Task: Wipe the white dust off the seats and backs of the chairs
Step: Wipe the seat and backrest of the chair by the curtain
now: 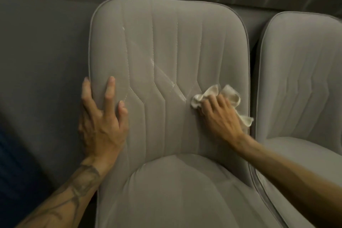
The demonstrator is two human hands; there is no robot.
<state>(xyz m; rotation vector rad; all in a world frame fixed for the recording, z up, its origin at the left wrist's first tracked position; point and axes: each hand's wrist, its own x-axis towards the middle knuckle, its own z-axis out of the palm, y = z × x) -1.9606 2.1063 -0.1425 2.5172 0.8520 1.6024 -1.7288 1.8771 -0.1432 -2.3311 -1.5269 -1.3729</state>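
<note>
Your right hand [221, 114] holds its grip round the cloth [214, 96] on the chair back [166, 42]; left hand [100, 116] braces, fingers spread — next, sweep up the white dust streak [177, 88].

1. The left forearm [68, 196] is showing bare skin from the wrist all the way down to the bottom edge of the view.
2. A dark tattoo [84, 176] is running along the top of that forearm. It is starting as shaded, curving linework just below the wrist and trailing off in thinner strokes toward the elbow. The design is too blurred to make out.
3. The left hand [100, 127] is showing raised tendons across its back and pale nails at the fingertips.
4. The right forearm [286, 170] is appearing bare and lean, with a few fine hairs standing out near the wrist.
5. The right hand [220, 114] is showing ridged knuckles and tendons, and it is slightly blurred.
</note>
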